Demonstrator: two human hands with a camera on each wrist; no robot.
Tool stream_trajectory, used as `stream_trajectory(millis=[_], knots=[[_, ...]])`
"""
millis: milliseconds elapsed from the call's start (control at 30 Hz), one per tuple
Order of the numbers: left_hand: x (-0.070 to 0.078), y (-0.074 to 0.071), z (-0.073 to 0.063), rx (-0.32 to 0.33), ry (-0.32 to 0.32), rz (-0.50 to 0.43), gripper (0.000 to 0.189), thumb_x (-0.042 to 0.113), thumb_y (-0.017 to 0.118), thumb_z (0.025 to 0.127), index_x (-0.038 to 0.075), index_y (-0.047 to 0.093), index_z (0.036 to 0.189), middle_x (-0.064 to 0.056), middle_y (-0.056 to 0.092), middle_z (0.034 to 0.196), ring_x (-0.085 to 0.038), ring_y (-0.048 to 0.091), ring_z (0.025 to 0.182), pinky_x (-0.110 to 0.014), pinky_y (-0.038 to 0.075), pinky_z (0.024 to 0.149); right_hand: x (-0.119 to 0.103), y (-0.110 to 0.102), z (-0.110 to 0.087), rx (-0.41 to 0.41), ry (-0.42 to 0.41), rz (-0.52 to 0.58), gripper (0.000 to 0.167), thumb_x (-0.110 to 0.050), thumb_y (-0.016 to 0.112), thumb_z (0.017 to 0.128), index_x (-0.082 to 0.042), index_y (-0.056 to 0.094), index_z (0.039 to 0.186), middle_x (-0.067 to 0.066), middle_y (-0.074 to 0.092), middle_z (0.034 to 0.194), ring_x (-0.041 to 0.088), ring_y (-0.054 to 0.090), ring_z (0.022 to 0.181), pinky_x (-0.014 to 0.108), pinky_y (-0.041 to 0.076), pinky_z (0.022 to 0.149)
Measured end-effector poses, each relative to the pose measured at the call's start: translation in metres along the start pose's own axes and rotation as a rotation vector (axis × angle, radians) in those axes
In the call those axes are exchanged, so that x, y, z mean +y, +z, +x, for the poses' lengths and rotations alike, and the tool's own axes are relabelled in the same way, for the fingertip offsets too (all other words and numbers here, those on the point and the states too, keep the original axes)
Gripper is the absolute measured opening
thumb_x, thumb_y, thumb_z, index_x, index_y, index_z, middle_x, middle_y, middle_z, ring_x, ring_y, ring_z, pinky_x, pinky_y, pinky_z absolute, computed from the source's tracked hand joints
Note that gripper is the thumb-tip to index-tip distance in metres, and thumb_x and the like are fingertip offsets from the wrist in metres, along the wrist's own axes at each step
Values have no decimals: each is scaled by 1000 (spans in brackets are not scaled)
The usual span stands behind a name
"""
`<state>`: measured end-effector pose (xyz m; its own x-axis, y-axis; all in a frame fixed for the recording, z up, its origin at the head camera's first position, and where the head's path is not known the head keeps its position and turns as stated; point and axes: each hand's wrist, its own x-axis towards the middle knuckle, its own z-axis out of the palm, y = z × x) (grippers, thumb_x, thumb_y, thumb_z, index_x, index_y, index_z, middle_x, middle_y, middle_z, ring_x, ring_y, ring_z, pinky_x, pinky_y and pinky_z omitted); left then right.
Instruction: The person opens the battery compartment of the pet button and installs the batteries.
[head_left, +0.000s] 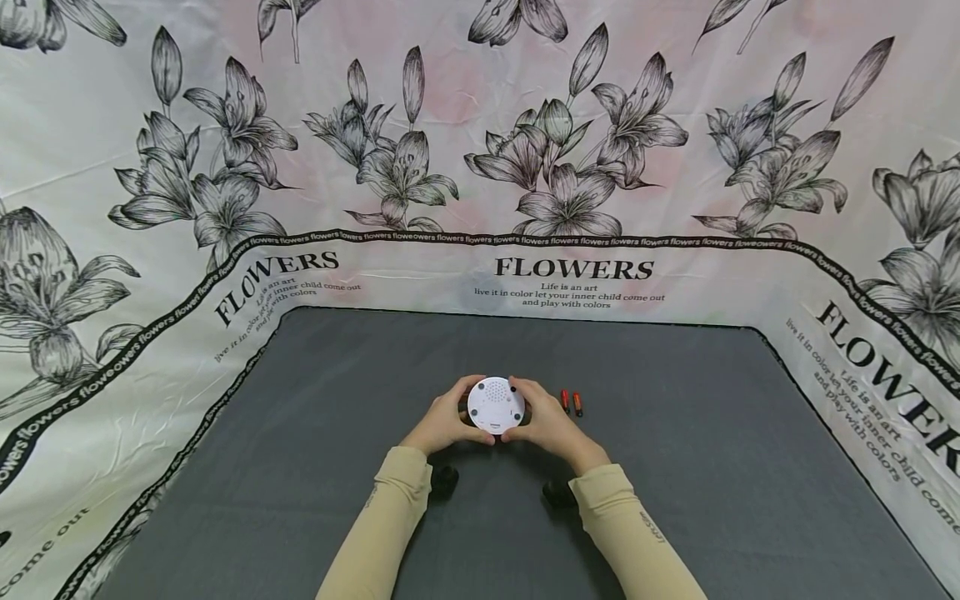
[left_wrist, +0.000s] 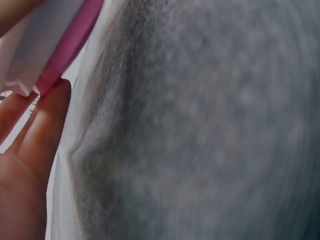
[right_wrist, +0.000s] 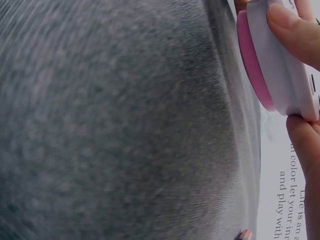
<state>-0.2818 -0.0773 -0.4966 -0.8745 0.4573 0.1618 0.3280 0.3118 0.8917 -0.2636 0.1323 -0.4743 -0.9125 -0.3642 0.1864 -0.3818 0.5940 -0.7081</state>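
Two hands hold one white round device [head_left: 495,406] between them over the grey bench [head_left: 675,475] — the left hand [head_left: 447,418] curled round its left edge, the right hand [head_left: 551,420] round its right, thumbs close together at the near side. A perforated white face with dark round spots points toward the head camera; the wrist views show a pink layer [right_wrist: 254,60] on the opposite side. Just beyond the right hand, two small red cylinders [head_left: 577,404] lie side by side on the bench.
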Motion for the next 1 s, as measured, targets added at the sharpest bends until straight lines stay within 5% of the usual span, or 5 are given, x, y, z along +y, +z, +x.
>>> stream_trajectory(millis=[400,500,733,867,1000], knots=[[2,5,-5,-2,33,110,99,23,87,64,17,32,145,-7,44,128,-22,46,112,-40,41,92,9,4,-2,-4,-11,-42,91,-16,87,62,-4,40,139,13,41,137,29,42,121,45,39,95],[-13,8,-1,6,51,89,101,29,88,61,19,32,144,-1,43,131,-18,45,114,-40,39,94,9,3,-3,-14,-12,-47,91,-16,87,63,-4,40,139,14,41,137,29,42,122,45,38,96],[-15,11,-4,-1,57,-7,98,24,88,63,19,31,143,2,45,131,-15,47,114,-37,41,91,9,2,-5,-39,-35,-71,92,-18,86,65,-3,37,141,14,39,138,29,40,124,46,37,96],[-16,10,-4,3,60,-57,98,19,88,63,16,31,143,0,45,131,-16,49,113,-36,43,90,9,-1,-9,-10,-143,-141,88,-24,86,66,-5,41,139,10,42,138,26,37,125,44,37,98],[-14,11,-4,12,55,-50,99,19,88,63,17,32,145,0,47,130,-15,50,111,-36,43,89,8,-5,-12,84,-375,-271,64,-23,84,69,-6,58,125,5,55,124,20,46,114,38,41,93]])
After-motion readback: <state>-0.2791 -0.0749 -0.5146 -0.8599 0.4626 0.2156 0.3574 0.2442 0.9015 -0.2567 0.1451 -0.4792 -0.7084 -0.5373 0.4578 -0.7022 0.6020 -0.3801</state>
